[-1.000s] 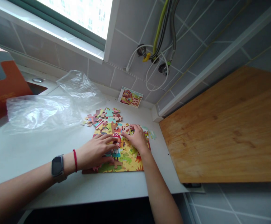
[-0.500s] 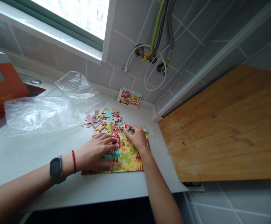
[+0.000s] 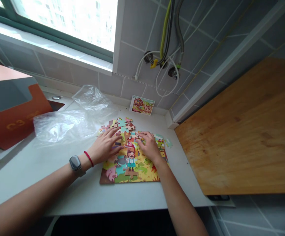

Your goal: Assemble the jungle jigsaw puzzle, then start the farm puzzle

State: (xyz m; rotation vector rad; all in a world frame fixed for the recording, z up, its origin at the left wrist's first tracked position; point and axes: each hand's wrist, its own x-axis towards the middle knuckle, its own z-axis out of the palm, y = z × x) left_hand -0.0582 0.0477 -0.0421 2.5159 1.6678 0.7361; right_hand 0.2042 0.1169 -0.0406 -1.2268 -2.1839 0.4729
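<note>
The left hand [image 3: 105,146] is left of the frame's middle, palm down, with its fingers spread and reaching over the upper left part of the puzzle [image 3: 144,168]. Its fingertips are over the printed pieces there; nothing shows pinched between them, and whether every tip touches cannot be told. A watch [image 3: 75,163] and a red band [image 3: 88,159] circle that wrist.

The right hand [image 3: 151,148] is just right of the middle, fingers bent, thumb and forefinger slightly apart at the puzzle's upper middle part. Patterned card shows right at those tips, but whether they pinch a piece or only rest on it cannot be told.

The puzzle lies flat on the counter [image 3: 83,196], at the lower middle of the frame, a figure in a blue skirt or apron showing between the two hands. Loose pieces [image 3: 130,127] lie heaped along its upper left edge, some partly behind the left hand. One pale green piece [image 3: 168,142] is at its upper right. Above the heap, a small picture card [image 3: 142,105] leans near the wall. A clear bag [image 3: 61,126] lies crumpled at left, touching an orange box [image 3: 12,114].
</note>
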